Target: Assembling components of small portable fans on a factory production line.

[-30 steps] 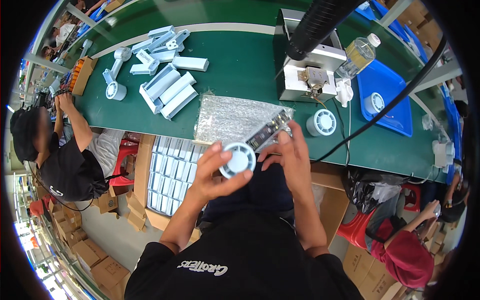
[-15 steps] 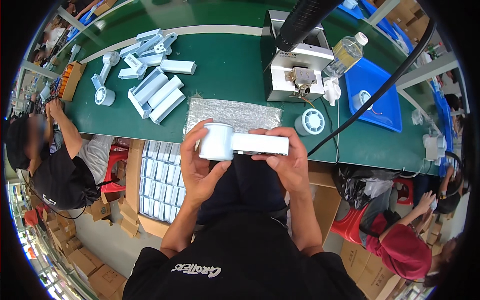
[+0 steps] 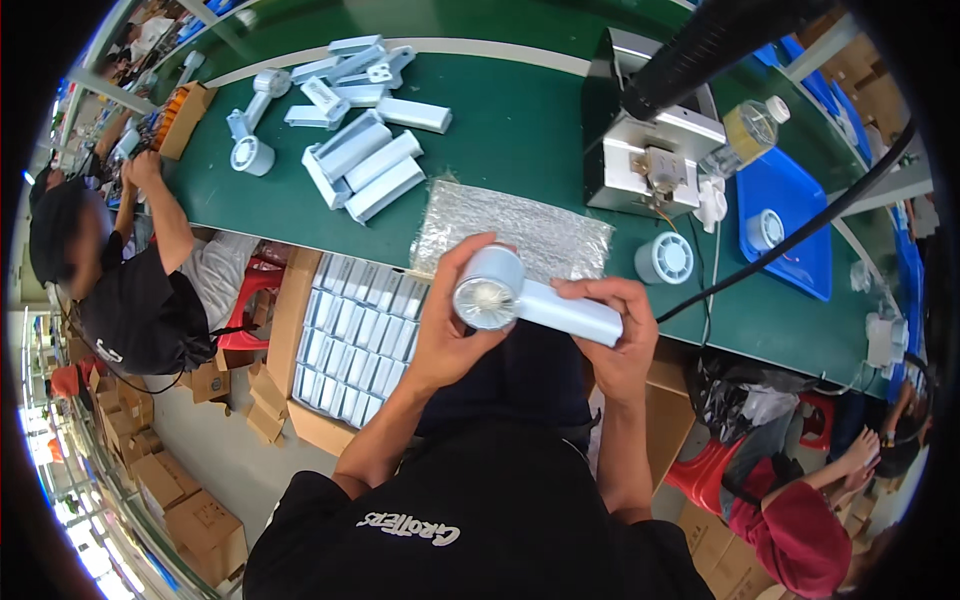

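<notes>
A pale blue-white handheld fan [image 3: 568, 312] is held between both hands above the bench's front edge. My left hand [image 3: 448, 325] is closed around its round head, whose open end shows fine radial fins. My right hand [image 3: 622, 335] grips the end of the handle, fingers on the far side and thumb near. Just beyond the hands lies a sheet of bubble wrap [image 3: 515, 228]. A round fan head with a slotted face [image 3: 664, 259] stands to the right of the wrap.
Several pale handle shells [image 3: 370, 165] lie at the back left, near another fan [image 3: 252, 155]. A metal bench machine [image 3: 655, 150], a bottle [image 3: 745, 135] and a blue tray [image 3: 800, 262] are at right. A cable [image 3: 790, 245] crosses there. A carton of white parts [image 3: 355, 335] sits below left.
The fan has been turned in my hands: its finned end now faces up toward me, and the handle slants down to the right. My view has shifted, so the bench appears tilted.
</notes>
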